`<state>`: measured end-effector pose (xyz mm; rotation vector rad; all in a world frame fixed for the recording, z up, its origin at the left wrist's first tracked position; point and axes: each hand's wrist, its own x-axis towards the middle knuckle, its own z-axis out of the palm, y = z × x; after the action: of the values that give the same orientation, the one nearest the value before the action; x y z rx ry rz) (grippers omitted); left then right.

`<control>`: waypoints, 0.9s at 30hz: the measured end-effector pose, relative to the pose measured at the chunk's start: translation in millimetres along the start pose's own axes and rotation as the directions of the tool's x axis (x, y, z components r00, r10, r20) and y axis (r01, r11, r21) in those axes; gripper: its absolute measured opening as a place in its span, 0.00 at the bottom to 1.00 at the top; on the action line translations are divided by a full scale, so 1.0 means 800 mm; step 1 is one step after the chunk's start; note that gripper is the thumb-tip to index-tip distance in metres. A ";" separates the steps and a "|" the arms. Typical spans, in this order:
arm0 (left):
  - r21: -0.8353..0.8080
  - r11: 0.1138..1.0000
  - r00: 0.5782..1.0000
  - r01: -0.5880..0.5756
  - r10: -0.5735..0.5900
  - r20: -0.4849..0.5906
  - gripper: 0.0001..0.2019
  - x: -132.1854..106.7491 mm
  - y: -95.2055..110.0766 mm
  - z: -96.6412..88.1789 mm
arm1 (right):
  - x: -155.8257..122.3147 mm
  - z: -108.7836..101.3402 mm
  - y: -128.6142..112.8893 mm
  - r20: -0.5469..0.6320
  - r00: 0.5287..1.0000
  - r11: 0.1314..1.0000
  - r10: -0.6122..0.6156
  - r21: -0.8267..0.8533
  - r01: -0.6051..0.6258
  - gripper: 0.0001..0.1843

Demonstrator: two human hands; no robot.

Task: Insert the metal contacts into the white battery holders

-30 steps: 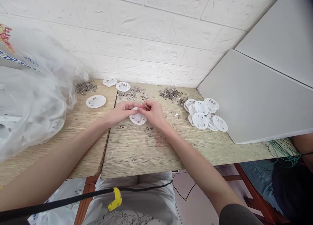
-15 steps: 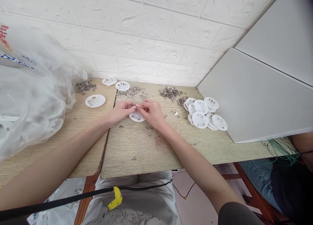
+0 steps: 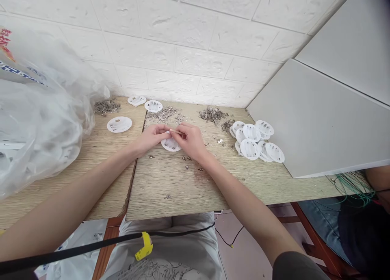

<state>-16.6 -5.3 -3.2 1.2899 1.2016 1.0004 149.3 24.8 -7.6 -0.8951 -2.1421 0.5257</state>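
Between my hands, a round white plastic disc (image 3: 171, 144) with slots lies at the middle of the table. My left hand (image 3: 154, 137) grips its upper left edge, thumb on top. The fingers of my right hand (image 3: 189, 138) are pinched together at the disc's upper right part; whatever they hold is too small and too covered to make out. Just beyond my fingers spreads a pile of small metal pieces (image 3: 164, 114). A few loose metal clips (image 3: 186, 158) lie near my right wrist.
At the right, several finished-looking white discs (image 3: 250, 149) lie heaped beside a grey panel (image 3: 329, 121). More metal pieces (image 3: 212, 114) are piled near the wall. A plastic bag (image 3: 42, 129) of white parts fills the left. A black cable (image 3: 100, 244) crosses in front of my lap.
Both hands stay at the disc with almost the same grip. The whole view has shifted very slightly; nothing on the table has visibly moved.
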 end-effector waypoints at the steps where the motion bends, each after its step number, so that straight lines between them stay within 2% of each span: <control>1: 0.008 1.000 1.000 -0.007 0.007 0.001 0.15 0.000 0.001 0.000 | 0.000 0.000 -0.001 0.001 1.000 1.000 0.009 0.010 -0.009 0.19; 9: 0.082 0.995 0.998 -0.050 0.046 0.045 0.12 0.000 0.004 0.003 | 0.001 0.000 -0.004 0.034 0.996 0.989 0.088 0.115 -0.091 0.24; 18: 0.091 0.994 0.998 -0.057 0.056 0.017 0.08 0.000 0.000 0.004 | 0.004 -0.009 -0.006 0.119 0.991 0.985 0.058 0.152 -0.076 0.22; 20: 0.087 0.996 0.999 -0.033 0.034 -0.008 0.08 -0.001 0.002 0.006 | 0.007 -0.017 -0.002 0.120 0.991 0.992 0.060 0.101 -0.073 0.19; 22: 0.084 0.996 0.999 0.002 0.002 -0.043 0.07 -0.001 0.004 0.007 | 0.009 -0.027 0.007 0.088 0.992 0.996 0.086 -0.009 -0.086 0.13; 23: 0.080 0.997 0.998 0.015 -0.010 -0.057 0.07 -0.002 0.004 0.007 | 0.009 -0.031 0.012 0.066 0.993 0.993 0.098 -0.080 -0.092 0.13; 27: 0.056 0.998 0.998 0.026 -0.023 -0.061 0.07 -0.002 0.005 0.008 | 0.006 -0.035 0.032 0.055 0.994 0.941 0.099 -0.331 -0.075 0.30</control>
<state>-10.4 -7.3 0.6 1.2941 1.2979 1.0000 179.5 48.1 -2.5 -1.1734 -2.3032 0.2468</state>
